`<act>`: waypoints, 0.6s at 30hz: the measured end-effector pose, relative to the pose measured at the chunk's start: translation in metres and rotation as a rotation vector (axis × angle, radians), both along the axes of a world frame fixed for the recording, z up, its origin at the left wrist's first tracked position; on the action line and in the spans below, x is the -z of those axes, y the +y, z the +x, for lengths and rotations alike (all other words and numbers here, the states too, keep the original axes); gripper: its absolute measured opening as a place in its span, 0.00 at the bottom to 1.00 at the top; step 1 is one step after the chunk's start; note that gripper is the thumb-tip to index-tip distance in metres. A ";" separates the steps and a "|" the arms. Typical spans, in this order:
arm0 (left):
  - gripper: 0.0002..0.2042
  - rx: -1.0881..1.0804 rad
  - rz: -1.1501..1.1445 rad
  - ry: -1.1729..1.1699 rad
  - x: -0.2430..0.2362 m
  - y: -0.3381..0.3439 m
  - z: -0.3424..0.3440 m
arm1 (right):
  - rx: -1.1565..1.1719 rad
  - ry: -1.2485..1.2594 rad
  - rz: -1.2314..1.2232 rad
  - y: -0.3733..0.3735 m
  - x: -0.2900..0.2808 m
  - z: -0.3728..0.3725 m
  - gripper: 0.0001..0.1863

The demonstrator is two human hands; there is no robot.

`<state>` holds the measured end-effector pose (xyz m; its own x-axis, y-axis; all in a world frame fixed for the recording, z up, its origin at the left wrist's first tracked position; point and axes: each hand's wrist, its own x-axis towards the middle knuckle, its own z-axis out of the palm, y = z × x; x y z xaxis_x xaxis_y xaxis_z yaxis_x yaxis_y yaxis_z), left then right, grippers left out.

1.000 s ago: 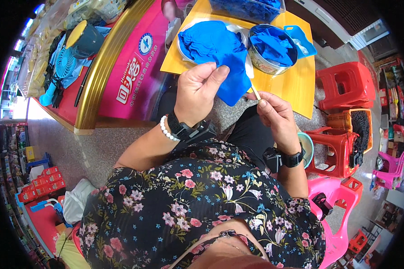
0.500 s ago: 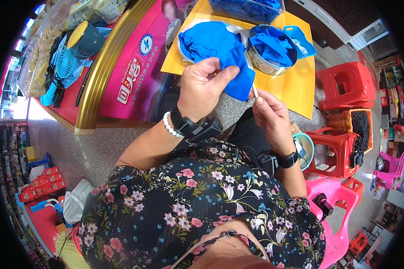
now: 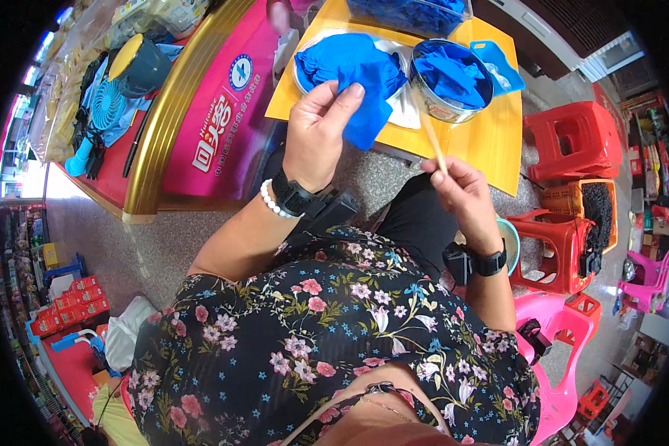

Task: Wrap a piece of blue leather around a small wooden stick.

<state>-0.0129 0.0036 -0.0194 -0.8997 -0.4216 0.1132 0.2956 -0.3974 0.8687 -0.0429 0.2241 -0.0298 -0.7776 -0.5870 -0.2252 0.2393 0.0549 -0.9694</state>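
Note:
My left hand (image 3: 316,141) is closed, pinching a thin blue sheet (image 3: 369,111) between thumb and fingers. The sheet hangs over the near edge of a white bowl, where a heap of similar blue sheets (image 3: 342,53) lies. My right hand (image 3: 464,195) is lower and to the right. It grips the lower end of a slim pale stick (image 3: 433,140), which points up toward a round tin (image 3: 453,114). Crumpled blue pieces (image 3: 457,74) fill the tin. The stick and the sheet in my left hand are apart.
Under the bowl and tin is a yellow tabletop (image 3: 490,145). A clear box (image 3: 409,28) of blue pieces stands at the far edge, a light-blue holder (image 3: 505,73) beside the tin. Red stools (image 3: 572,141) stand right; a pink counter with gold trim (image 3: 160,126) stands left.
My left hand has moved left with the blue sheet, away from the stick. My right hand has shifted slightly right and down, and more of the stick now shows.

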 end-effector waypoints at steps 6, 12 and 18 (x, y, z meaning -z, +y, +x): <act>0.05 0.170 0.054 -0.007 0.009 0.028 0.007 | 0.126 0.048 -0.231 -0.039 -0.016 0.004 0.14; 0.08 0.219 -0.210 -0.038 -0.014 0.013 0.004 | 0.096 0.148 -0.134 -0.041 -0.005 -0.001 0.08; 0.08 -0.097 -0.595 0.002 -0.011 0.003 -0.005 | 0.103 0.088 -0.159 -0.037 -0.008 0.004 0.06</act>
